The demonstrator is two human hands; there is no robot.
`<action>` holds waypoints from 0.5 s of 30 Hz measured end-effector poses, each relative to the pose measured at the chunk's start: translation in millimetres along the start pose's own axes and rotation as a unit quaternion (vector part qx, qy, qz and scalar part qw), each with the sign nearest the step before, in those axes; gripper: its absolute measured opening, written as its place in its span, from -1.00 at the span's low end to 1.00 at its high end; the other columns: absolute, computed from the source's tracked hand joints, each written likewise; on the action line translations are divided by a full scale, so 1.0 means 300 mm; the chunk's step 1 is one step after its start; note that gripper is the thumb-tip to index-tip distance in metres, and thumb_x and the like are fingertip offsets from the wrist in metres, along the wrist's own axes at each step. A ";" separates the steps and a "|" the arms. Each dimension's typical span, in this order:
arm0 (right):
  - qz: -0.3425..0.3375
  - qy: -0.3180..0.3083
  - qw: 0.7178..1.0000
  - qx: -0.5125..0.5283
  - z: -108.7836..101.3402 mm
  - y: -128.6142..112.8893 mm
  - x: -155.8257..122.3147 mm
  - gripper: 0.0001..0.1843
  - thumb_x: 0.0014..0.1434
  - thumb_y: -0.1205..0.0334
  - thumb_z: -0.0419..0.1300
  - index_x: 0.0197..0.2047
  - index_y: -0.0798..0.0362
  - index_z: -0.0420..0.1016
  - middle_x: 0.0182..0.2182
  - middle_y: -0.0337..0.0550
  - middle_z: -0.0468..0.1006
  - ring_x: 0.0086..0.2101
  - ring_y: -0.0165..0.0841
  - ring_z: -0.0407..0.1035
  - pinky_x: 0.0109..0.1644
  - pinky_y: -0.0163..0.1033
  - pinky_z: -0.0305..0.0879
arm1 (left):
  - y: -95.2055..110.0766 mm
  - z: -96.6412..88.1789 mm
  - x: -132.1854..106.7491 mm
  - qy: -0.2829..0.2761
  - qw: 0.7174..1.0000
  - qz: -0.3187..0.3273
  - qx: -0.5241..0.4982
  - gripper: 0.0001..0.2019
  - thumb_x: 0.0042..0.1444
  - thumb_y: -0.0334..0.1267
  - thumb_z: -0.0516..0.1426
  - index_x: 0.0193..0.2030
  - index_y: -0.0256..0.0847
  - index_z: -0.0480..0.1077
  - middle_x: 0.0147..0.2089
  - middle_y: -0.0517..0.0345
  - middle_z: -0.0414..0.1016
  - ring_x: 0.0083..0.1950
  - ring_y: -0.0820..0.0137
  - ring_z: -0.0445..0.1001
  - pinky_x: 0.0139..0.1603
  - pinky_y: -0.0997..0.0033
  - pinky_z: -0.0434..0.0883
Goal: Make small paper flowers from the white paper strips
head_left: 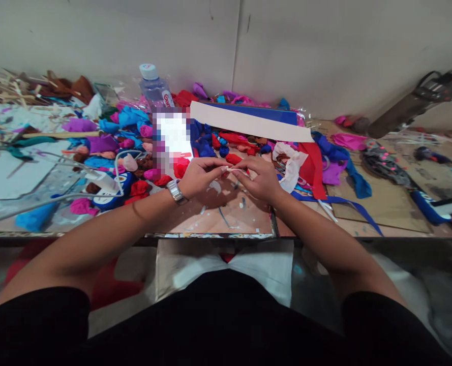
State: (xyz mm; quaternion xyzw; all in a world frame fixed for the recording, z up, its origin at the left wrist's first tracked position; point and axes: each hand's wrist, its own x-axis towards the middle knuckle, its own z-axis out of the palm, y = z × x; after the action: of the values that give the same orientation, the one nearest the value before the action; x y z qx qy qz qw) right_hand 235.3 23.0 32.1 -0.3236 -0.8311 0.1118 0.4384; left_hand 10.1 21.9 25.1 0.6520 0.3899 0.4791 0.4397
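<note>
Both hands meet above the middle of a cluttered worktable (210, 223). My left hand (199, 175), with a metal watch (175, 192) on its wrist, pinches a small pale strip (231, 169) with its fingertips. My right hand (262, 179) is closed too, its fingers pinching the other end of the same strip. What the strip is made of I cannot make out. Just behind the hands lie small red, blue and pink crumpled pieces (210, 145).
A plastic water bottle (154, 89) stands at the back. A long white and blue sheet (248, 121) lies behind the hands. A white charger and cable (103, 179) sit at left, blue ribbon (343, 203) at right, a wall close behind.
</note>
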 end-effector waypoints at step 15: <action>0.006 -0.002 1.000 -0.008 0.005 0.001 -0.005 -0.71 0.40 -0.03 0.23 -0.24 -0.03 0.62 -0.27 -0.13 0.72 -0.24 -0.24 0.57 -0.09 -0.11 0.36 | 0.011 0.009 -0.016 -0.067 0.997 0.025 -0.011 -0.57 0.14 0.06 0.41 0.00 -0.23 0.70 0.04 -0.11 0.73 0.03 0.17 0.69 0.11 0.20 0.59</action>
State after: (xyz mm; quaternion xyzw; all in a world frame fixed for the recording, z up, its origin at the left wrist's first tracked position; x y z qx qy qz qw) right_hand 234.8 22.4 30.2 -0.3321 -0.8307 0.1085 0.4335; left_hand 11.7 15.8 26.6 0.6871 0.3375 0.4500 0.4598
